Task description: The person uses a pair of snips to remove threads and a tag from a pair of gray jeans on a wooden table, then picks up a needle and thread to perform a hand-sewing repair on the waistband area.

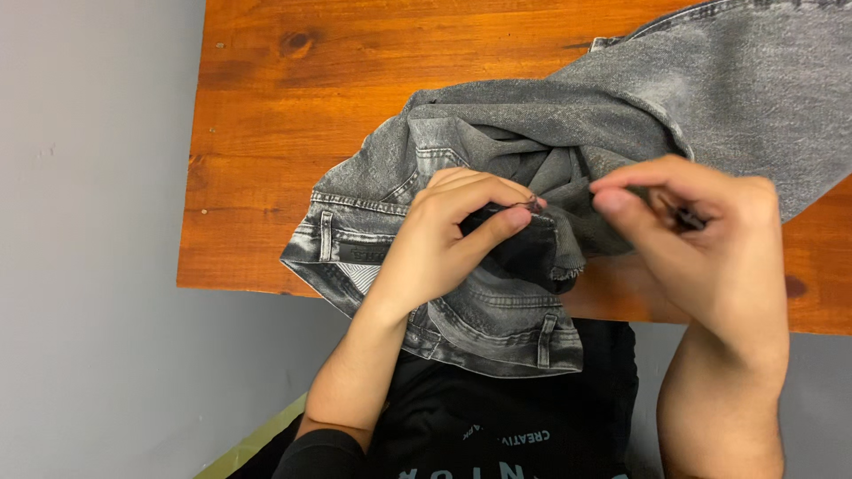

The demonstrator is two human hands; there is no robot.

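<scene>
One pair of grey washed denim jeans [568,133], waistband end bunched at the near edge of the wooden surface [266,106] and hanging partly over it toward the person's lap; the legs trail off to the upper right

Handling, judged: thick soft cloth, limp but with some weight, not fragile, not slippery; seams, waistband and belt loops are the stiffest parts and give the firmest hold; loose single layers would slide and fold under a light pinch

Left hand [444,239]: lies on top of the waistband area, fingers curled nearly closed, thumb and forefinger pinching a dark fold of the cloth at the fly or pocket opening; a small metal piece seems to sit at the fingertips, too small to tell what it is

Belt loop [325,235]: to the left of the left hand, apart from it, flat on the waistband

Right hand [701,239]: over the bunched cloth just right of the left hand, thumb and forefinger drawn together on a ridge of the denim, remaining fingers curled toward the palm; whether anything else sits inside the palm I cannot tell

Both hands hold the same fold, close together, fingertips almost meeting above the near edge of the surface
</scene>
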